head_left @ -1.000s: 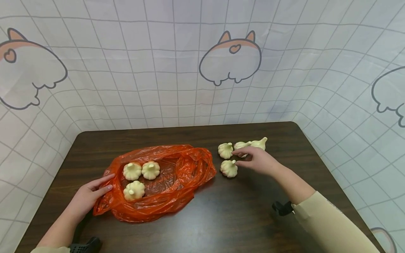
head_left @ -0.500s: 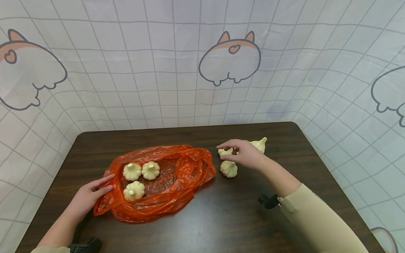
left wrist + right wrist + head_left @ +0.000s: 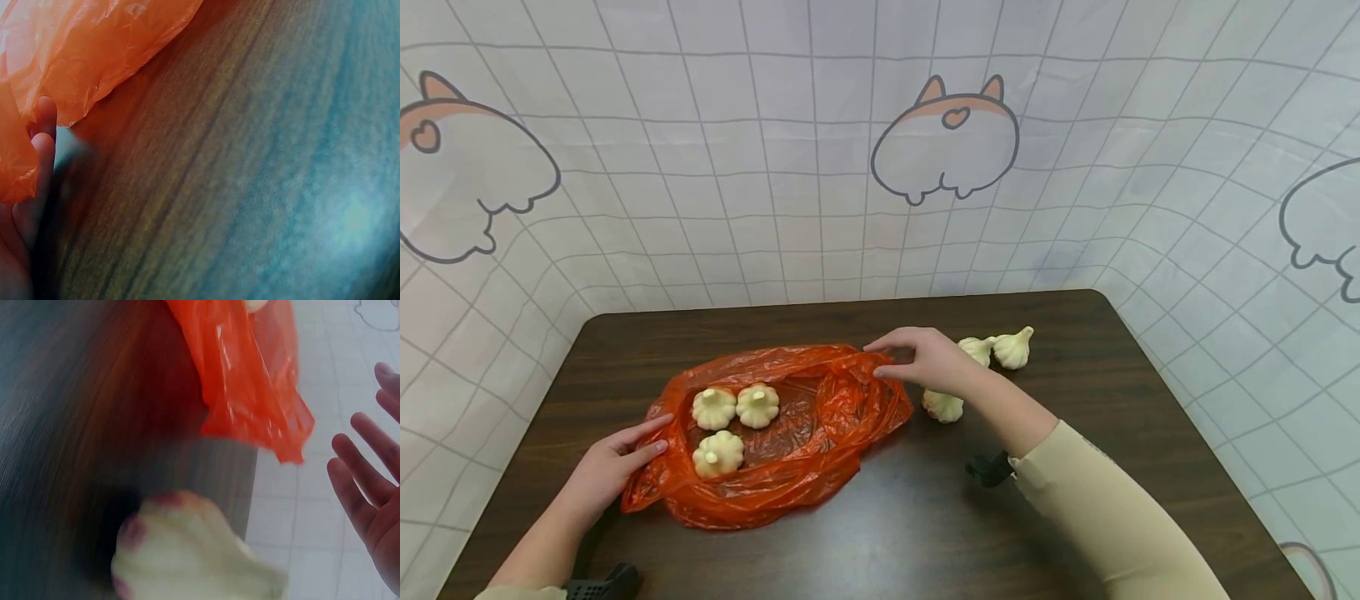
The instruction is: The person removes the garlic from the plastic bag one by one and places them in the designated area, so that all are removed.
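A crinkled red plastic bag [image 3: 767, 496] lies spread on the table, its mouth facing up. Three garlic bulbs [image 3: 757, 405] sit inside, toward its left end. My left hand [image 3: 598, 471] holds the bag's left edge, thumb on top; in the left wrist view, fingertips [image 3: 44, 144] show beside and beneath the film. Over the bag's right end, my right hand [image 3: 925, 360] hovers with fingers spread and nothing in its grasp. Close below it lies one garlic bulb [image 3: 943, 407], purple-streaked in the right wrist view. Two more bulbs [image 3: 1013, 348] sit behind the hand.
The dark wooden table [image 3: 910, 517] has rounded back corners. A white gridded curtain [image 3: 775, 167] with cartoon animals surrounds its back and sides. Each wrist bears a black strapped device [image 3: 988, 469].
My right hand has moved left, from above the loose bulbs to the bag's right end. One bulb is now hidden behind it. My left hand and the bag stay put.
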`<state>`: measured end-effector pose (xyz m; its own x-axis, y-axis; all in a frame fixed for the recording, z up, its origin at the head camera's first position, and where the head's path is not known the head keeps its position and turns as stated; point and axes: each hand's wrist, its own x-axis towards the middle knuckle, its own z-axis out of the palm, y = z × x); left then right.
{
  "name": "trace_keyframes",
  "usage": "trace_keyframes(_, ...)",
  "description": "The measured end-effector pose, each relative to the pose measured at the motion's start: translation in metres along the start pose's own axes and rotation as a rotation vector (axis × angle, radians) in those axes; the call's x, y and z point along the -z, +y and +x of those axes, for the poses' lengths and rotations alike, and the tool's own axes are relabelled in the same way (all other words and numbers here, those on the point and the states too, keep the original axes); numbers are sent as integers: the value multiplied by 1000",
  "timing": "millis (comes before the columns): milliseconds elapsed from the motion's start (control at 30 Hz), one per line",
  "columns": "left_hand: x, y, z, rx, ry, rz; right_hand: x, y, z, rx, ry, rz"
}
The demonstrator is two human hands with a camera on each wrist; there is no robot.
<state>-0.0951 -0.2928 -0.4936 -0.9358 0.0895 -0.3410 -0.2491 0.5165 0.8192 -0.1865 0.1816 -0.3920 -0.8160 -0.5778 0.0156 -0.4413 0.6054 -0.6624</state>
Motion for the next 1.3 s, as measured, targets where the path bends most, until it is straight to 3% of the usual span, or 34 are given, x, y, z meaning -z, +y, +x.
trace_keyframes(633,1,7,-4,9,11,-15,-60,-47,59,51,-185,-135)
trace_keyframes(1033,0,6,-4,7,13,-32,-93,-67,86,71,-192,-226)
trace_keyframes(1300,0,4,-2,8,23,-15,-110,-72,95,22,-210,-283)
